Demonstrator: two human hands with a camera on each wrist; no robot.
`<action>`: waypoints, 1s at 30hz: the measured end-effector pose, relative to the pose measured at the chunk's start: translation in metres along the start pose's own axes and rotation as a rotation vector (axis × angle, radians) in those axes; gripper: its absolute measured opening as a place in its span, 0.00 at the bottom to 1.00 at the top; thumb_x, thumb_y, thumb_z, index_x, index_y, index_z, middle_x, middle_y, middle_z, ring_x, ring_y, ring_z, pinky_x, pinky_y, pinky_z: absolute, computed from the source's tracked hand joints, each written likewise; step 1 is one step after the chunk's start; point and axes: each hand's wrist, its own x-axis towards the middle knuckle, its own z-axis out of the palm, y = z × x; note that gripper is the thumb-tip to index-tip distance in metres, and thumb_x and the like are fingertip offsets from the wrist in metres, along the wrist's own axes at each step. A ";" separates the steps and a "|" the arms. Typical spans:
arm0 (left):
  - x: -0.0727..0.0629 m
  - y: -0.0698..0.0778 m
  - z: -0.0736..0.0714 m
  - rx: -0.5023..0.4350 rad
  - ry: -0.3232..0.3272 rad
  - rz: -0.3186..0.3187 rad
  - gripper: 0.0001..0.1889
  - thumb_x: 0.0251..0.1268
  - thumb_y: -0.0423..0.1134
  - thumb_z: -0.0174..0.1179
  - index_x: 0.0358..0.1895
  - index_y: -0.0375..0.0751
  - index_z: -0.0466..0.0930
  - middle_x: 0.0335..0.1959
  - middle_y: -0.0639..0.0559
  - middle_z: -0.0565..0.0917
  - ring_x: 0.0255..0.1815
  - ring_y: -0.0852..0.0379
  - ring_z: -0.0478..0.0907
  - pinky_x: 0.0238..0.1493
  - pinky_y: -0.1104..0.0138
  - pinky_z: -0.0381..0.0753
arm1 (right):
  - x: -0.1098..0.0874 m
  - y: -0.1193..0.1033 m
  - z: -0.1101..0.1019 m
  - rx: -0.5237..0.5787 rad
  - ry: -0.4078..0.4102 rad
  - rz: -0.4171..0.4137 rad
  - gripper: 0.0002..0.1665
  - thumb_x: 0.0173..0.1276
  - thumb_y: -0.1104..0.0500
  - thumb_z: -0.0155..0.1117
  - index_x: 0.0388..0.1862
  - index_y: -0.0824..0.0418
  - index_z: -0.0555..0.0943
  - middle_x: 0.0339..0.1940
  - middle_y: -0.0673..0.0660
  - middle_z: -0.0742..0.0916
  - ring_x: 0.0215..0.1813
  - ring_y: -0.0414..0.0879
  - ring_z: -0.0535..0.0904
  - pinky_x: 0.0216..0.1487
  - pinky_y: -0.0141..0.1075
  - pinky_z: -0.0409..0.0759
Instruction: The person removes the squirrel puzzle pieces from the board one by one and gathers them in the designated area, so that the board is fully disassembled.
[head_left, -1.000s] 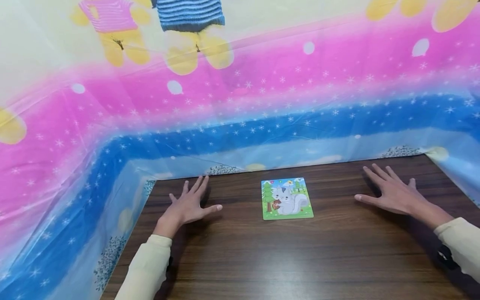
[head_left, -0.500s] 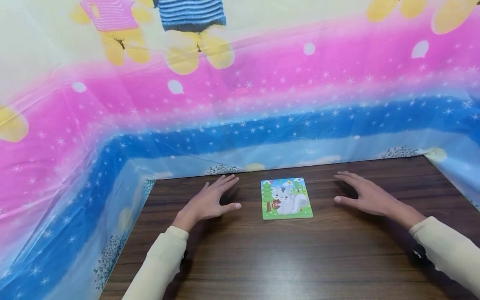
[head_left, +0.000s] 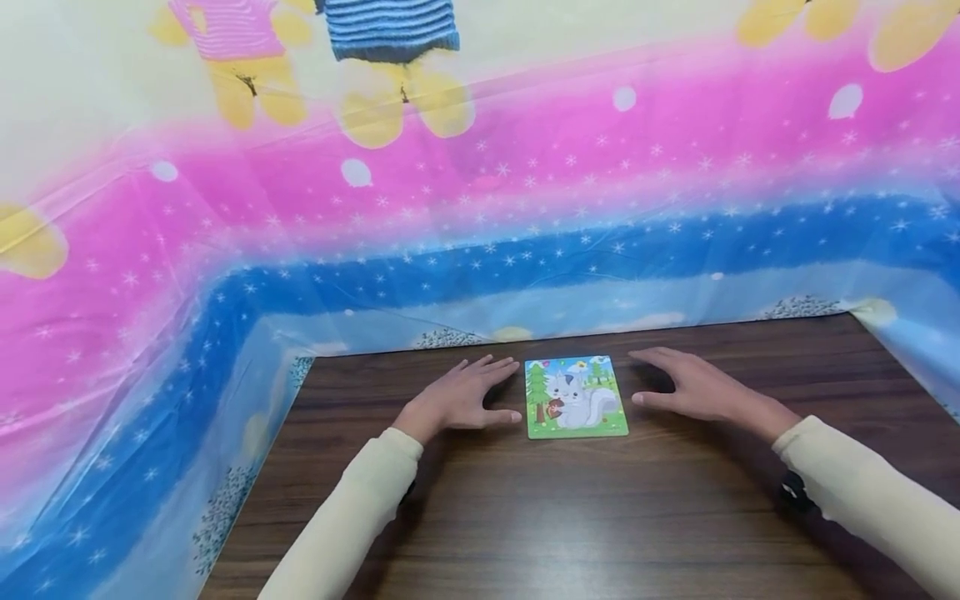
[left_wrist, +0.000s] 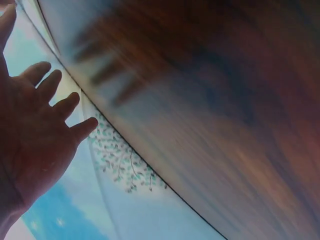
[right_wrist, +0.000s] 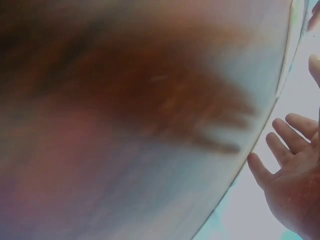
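Note:
A square picture board [head_left: 576, 398], printed with a grey-white squirrel holding an acorn among green trees, lies flat on the dark wooden table. Just off its left edge is my left hand [head_left: 465, 396], thumb and fingers extended and holding nothing. On the opposite side my right hand [head_left: 693, 385] faces the board with straight, parted fingers, a small gap from its right edge. The left wrist view shows the spread fingers of the left hand [left_wrist: 42, 125] above their shadow on the wood. In the right wrist view, the right hand [right_wrist: 295, 175] also appears with fingers apart.
The brown wood-grain table [head_left: 570, 517] reaches back to a hanging cloth [head_left: 480, 200] in pink, blue and cream, printed with bears, balloons and snowflakes. That cloth also runs along the table's left and right edges.
Both hands have moved inward from wide apart to either side of the picture board, their fingers less spread than before. The board has stayed in place on the table.

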 end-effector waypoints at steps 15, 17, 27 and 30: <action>0.019 0.012 0.007 0.056 -0.081 0.022 0.53 0.68 0.77 0.55 0.89 0.59 0.44 0.90 0.60 0.46 0.91 0.51 0.43 0.89 0.48 0.50 | 0.036 -0.028 0.010 -0.033 -0.067 -0.014 0.50 0.69 0.34 0.72 0.81 0.58 0.70 0.78 0.69 0.75 0.78 0.70 0.71 0.73 0.69 0.71; 0.021 0.012 0.008 0.056 -0.078 0.023 0.54 0.68 0.77 0.56 0.89 0.59 0.44 0.90 0.60 0.47 0.91 0.51 0.43 0.89 0.47 0.50 | 0.038 -0.029 0.011 -0.042 -0.068 -0.012 0.50 0.69 0.34 0.73 0.81 0.57 0.71 0.78 0.69 0.75 0.78 0.69 0.71 0.72 0.69 0.72; 0.022 0.015 0.009 0.069 -0.064 0.015 0.55 0.66 0.77 0.57 0.89 0.56 0.45 0.90 0.58 0.49 0.91 0.50 0.45 0.88 0.47 0.52 | 0.057 -0.040 0.015 -0.100 -0.092 0.000 0.39 0.67 0.37 0.76 0.71 0.55 0.80 0.69 0.62 0.80 0.70 0.62 0.77 0.67 0.64 0.77; 0.020 0.016 0.009 0.069 -0.072 0.003 0.55 0.66 0.77 0.57 0.89 0.56 0.45 0.90 0.57 0.49 0.91 0.50 0.45 0.88 0.47 0.52 | 0.065 -0.046 0.013 -0.096 -0.132 0.031 0.38 0.66 0.39 0.77 0.69 0.56 0.81 0.67 0.62 0.80 0.67 0.61 0.78 0.65 0.62 0.79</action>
